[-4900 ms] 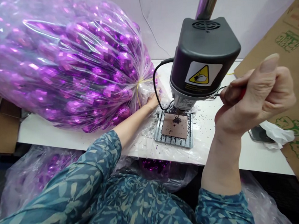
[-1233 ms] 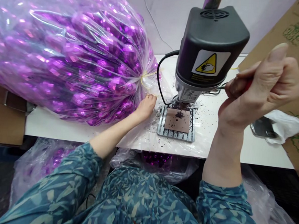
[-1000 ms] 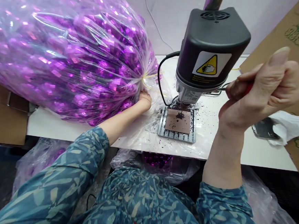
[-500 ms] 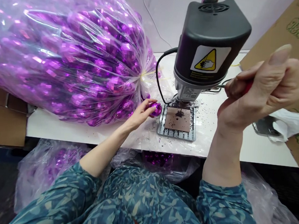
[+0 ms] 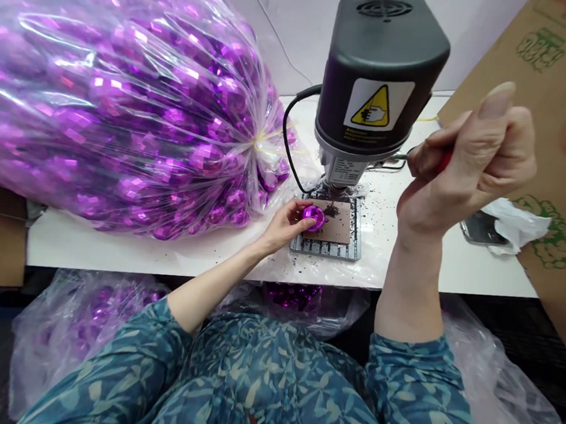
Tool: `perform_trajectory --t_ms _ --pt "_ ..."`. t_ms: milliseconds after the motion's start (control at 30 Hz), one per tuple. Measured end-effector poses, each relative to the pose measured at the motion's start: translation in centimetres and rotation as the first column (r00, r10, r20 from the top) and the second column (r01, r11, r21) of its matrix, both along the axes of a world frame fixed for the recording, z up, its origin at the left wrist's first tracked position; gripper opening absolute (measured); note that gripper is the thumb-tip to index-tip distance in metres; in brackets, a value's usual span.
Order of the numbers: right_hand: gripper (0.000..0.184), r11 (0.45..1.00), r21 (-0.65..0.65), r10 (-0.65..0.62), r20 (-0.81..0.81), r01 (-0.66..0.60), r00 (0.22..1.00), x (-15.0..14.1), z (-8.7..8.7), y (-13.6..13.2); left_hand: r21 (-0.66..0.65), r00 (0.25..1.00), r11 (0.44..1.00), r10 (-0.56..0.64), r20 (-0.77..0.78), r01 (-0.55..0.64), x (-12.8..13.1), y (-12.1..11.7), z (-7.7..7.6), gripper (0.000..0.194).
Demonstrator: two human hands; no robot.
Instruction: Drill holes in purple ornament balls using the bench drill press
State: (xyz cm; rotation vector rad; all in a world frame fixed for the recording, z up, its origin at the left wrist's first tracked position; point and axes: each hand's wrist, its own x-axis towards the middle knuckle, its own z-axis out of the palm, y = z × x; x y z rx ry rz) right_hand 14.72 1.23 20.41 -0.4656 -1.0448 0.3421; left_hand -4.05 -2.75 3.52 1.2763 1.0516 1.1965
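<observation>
Between the thumb and fingers of my left hand [image 5: 284, 227] is a small shiny purple faceted ball [image 5: 313, 219]. It hovers over or rests on the left part of a brown board [image 5: 336, 228]; I cannot tell which. Dark shavings and a small hole mark that board, which lies on the slotted metal base [image 5: 326, 249] of a bench drill press [image 5: 379, 82]. My right hand [image 5: 473, 165] is closed around the red-ended lever [image 5: 444, 161] at the drill press's right side. Most of the lever's grip is hidden by my fingers.
A large clear bag [image 5: 139, 109] of purple faceted balls, tied with yellow string, covers the left of the white table [image 5: 88, 249]. At right stand a cardboard box [image 5: 559, 194], a phone [image 5: 480, 229] and white tissue [image 5: 522, 224]. Another plastic bag [image 5: 77, 333] hangs below the edge.
My left hand reached by the tied bag's neck, came out with a purple ball, and has carried it right to the board. My right hand keeps its hold on the lever.
</observation>
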Motion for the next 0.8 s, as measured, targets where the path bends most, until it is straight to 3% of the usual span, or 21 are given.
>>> perform_trajectory --t_ms 133,367,567,800 --pt "0.052 1.0 0.013 0.011 -0.005 -0.011 1.0 -0.1 0.1 -0.2 0.182 0.976 0.982 0.078 -0.204 -0.04 0.6 0.9 -1.1 0.061" --pt "0.056 0.997 -0.036 -0.062 0.079 0.065 0.995 -0.1 -0.2 -0.5 0.153 0.973 0.985 0.106 -0.203 -0.076 1.2 2.4 -2.4 0.065" --pt "0.053 0.996 -0.044 -0.068 0.105 0.073 0.992 0.0 -0.3 -0.7 0.132 0.967 0.991 0.053 -0.25 -0.02 1.6 3.0 -2.4 0.065" --pt "0.055 0.992 -0.042 -0.116 0.117 0.122 0.986 -0.1 -0.3 -0.6 0.201 0.909 0.97 0.202 -0.365 -0.135 3.4 2.3 -2.1 0.061"
